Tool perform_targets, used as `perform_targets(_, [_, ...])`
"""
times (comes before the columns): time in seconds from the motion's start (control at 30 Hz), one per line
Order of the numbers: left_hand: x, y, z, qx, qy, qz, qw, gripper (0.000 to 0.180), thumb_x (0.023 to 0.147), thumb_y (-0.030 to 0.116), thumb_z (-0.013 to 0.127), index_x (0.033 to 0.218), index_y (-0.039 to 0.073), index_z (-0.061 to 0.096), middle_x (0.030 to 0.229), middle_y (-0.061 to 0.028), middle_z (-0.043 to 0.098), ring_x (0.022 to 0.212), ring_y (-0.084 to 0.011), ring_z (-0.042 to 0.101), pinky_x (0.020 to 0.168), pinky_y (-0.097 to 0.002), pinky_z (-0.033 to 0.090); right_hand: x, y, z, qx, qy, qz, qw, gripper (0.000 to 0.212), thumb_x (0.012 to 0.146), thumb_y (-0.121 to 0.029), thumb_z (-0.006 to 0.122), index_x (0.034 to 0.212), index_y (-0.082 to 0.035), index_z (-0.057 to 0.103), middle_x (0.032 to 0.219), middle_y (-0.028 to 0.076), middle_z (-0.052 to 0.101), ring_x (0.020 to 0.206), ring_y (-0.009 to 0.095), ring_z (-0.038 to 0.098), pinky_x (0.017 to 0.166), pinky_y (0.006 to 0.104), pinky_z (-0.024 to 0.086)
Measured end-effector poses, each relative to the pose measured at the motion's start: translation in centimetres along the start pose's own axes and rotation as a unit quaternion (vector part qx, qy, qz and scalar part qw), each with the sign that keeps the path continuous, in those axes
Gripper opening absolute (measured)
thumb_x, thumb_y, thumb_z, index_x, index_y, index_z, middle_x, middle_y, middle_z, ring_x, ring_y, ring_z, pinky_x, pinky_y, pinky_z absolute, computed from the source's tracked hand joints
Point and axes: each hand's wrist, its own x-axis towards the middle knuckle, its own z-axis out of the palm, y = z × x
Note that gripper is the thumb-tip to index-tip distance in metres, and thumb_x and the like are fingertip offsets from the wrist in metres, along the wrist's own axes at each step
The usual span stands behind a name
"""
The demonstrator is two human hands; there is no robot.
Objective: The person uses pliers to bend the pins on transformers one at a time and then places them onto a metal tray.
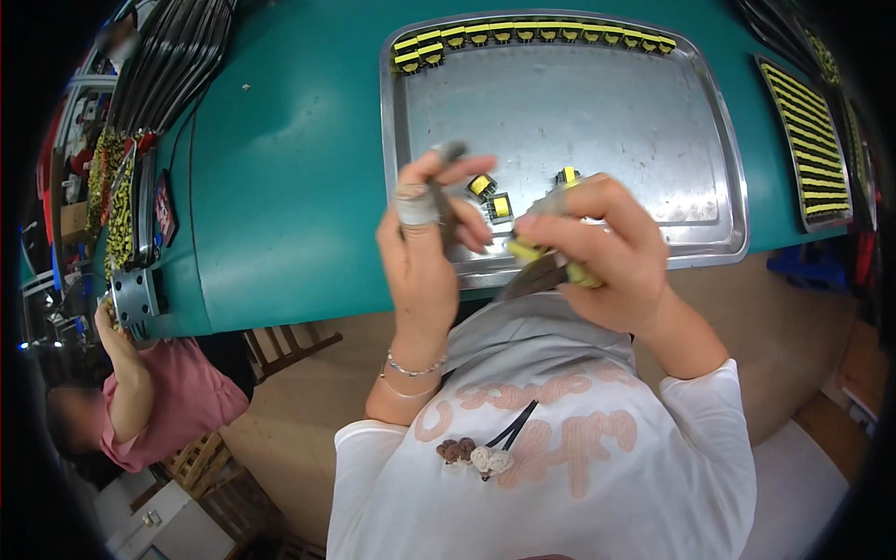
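Note:
My left hand (420,238) is raised over the near left part of a metal tray (560,121), its fingers apart and partly blurred. Tape wraps one finger, and a dark patch among the fingers is too smeared to make out. To its right, my right hand (611,252) is closed at the tray's near rim. It grips a dark pointed tool (534,278) with yellow-green parts; its exact kind is unclear. Two black-and-yellow coil components (500,206) lie between my hands. Another component (567,175) sits just beyond my right hand's fingers.
Similar components (525,33) line the tray's far edge. A second tray (810,145), filled with yellow-and-black rows, stands at the right. Stacked black trays (173,65) stand at the far left of the green table (280,187). A person in pink (182,397) works at the left.

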Motion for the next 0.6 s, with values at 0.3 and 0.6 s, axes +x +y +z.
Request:
perform_targets(0.3, [0.5, 1.4, -2.7, 0.452, -0.06, 0.175, 0.873, 0.041, 0.071, -0.008, 0.056, 0.107, 0.008, 0.065, 0.114, -0.0097, 0.063, 0.088, -0.0261, 0.064, 0.066, -0.0305, 0.051, 5.1, 2.5, -1.3, -0.072, -0.069, 0.114, 0.988, 0.037, 0.066, 0.012, 0.056, 0.101, 0.001, 0.059, 0.09, 0.01, 0.058, 0.08, 0.023, 0.057, 0.072, 0.0294, 0.046])
perform_targets(0.6, [-0.9, 3.4, -4.6, 0.547, -0.075, 0.128, 0.824, 0.037, 0.07, -0.008, 0.058, 0.104, 0.007, 0.063, 0.097, -0.0051, 0.059, 0.077, -0.0245, 0.062, 0.061, -0.0353, 0.05, 11.2, 5.6, 5.5, -0.14, -0.059, 0.067, 0.986, 0.01, 0.083, -0.011, 0.058, 0.089, -0.003, 0.059, 0.089, 0.016, 0.055, 0.083, 0.038, 0.056, 0.073, 0.0443, 0.046])
